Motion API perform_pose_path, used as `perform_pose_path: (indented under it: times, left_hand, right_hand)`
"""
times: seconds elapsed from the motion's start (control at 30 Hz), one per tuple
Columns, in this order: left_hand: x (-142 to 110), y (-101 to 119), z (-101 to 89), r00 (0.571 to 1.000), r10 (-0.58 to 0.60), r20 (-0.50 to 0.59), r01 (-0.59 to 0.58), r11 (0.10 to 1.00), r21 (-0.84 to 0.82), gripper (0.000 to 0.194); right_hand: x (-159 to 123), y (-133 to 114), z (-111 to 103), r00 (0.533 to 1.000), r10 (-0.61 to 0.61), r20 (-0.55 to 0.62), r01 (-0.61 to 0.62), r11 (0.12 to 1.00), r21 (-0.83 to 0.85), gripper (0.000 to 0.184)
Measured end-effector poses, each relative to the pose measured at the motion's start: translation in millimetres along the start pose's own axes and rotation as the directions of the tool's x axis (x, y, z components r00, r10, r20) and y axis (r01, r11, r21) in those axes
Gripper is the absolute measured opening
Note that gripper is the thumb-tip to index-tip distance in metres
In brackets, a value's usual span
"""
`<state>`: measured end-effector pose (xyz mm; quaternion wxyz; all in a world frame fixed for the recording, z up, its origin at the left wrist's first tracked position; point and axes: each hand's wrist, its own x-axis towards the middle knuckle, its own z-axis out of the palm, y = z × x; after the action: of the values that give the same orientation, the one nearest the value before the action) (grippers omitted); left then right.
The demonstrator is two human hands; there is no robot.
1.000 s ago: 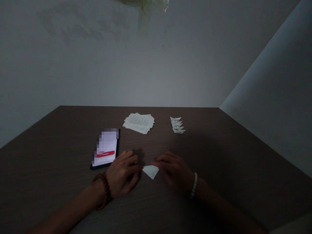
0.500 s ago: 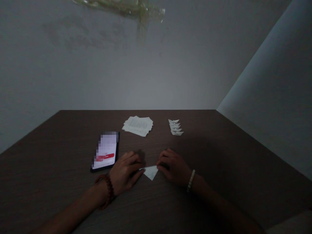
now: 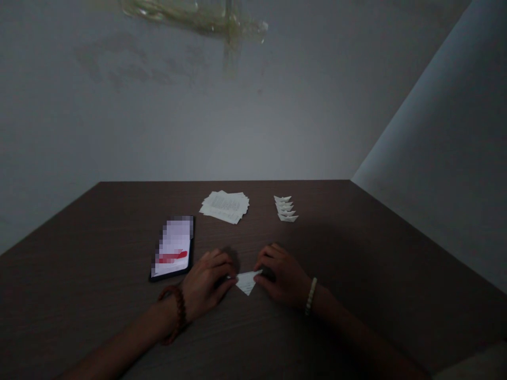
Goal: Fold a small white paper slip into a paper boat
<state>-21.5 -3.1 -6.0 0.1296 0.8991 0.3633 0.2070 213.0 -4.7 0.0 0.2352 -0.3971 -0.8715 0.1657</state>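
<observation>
Two hands half-curled over a small folded paper triangle (image 3: 246,282) lying on the dark wood-grain table (image 3: 336,295), left hand (image 3: 204,285) at its left corner, right hand (image 3: 279,277) at its right corner, any firm pinch impossible to tell. Farther off, about five finished paper boats (image 3: 285,208) lined up; a loose stack of printed sheets (image 3: 224,207) left unfolded, near a smartphone (image 3: 172,248) with a blurred screen.

Nothing readable on the tabletop, folks: the phone (image 3: 172,247) screen is pixelated around a red bar (image 3: 172,257), and the paper stack (image 3: 224,207) beside it shows print too small to make out.
</observation>
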Motion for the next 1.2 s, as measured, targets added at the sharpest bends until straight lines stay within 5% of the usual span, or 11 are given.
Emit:
perform_pose_path:
  times: [0.43,0.83,1.2]
  left_hand:
    - [-2,2,0.4,1.0,-0.007,-0.004,0.007,0.999,0.043,0.013]
    - [-1,8,-6.6,0.999,-0.024,-0.046,0.027,0.997,0.068,0.022]
    - [-4,0,-0.6,0.985,-0.06,-0.159,0.065,0.998,0.023,0.028]
  right_hand:
    - [-1,2,-7,1.0,0.015,0.006,-0.015,1.0,-0.009,0.01]
    - [0,7,-7,0.984,-0.18,-0.016,0.179,0.983,-0.044,0.003]
    - [-5,12,-6,0.931,-0.347,-0.116,0.318,0.925,-0.21,0.017]
